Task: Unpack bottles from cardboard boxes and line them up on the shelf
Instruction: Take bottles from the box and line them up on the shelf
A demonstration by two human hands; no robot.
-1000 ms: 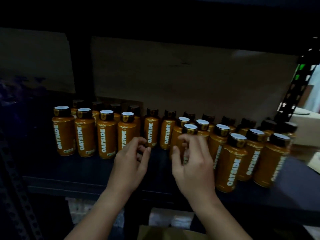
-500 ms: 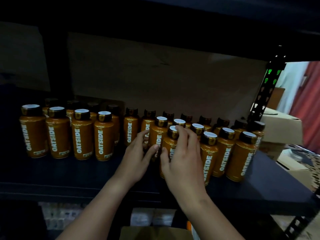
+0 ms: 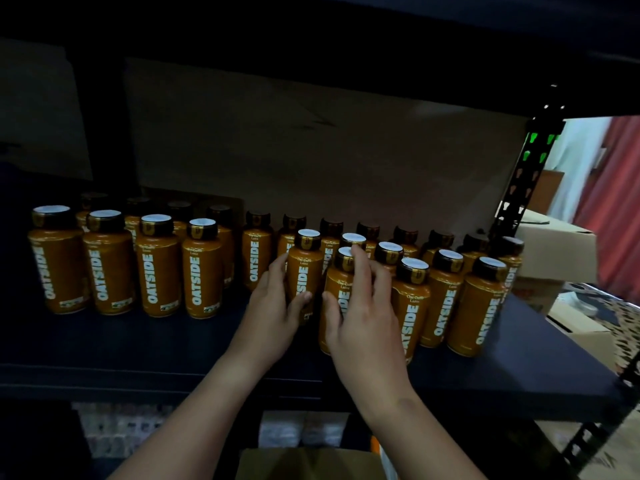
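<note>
On the dark shelf [image 3: 145, 344], a whole bunch of brown bottles can be seen standing upright, all capped, labels reading OATSIDE down the side; what's inside can't be made out since the bodies are opaque. Four of them [image 3: 156, 268] are lined up neatly along the front on the left, with a second row [image 3: 258, 252] tucked behind, running along the back toward the right. A tighter cluster [image 3: 446, 296] is packed together on the right half, nearer the front edge. One bottle [image 3: 304, 268] in the middle is gripped by the left hand [image 3: 273, 313], fingers behind it and thumb pressed on the label at the front. Right beside it, another bottle [image 3: 341, 296] is held by the right hand [image 3: 363, 317], thumb on the left of the body and fingers wrapped over the front, one fingertip reaching up by the cap. The two held bottles are just beside each other, nearly touching, and both look to be resting on the shelf, though their bases are partly hidden by the hands. A big flat cardboard sheet [image 3: 311, 150] is propped against the back of the shelf. Off to the right, past the metal upright [image 3: 530, 174], a closed cardboard box [image 3: 554, 247] is stacked, contents not visible. At the bottom edge, the top of another cardboard box [image 3: 304, 464] is just showing below the arms.
</note>
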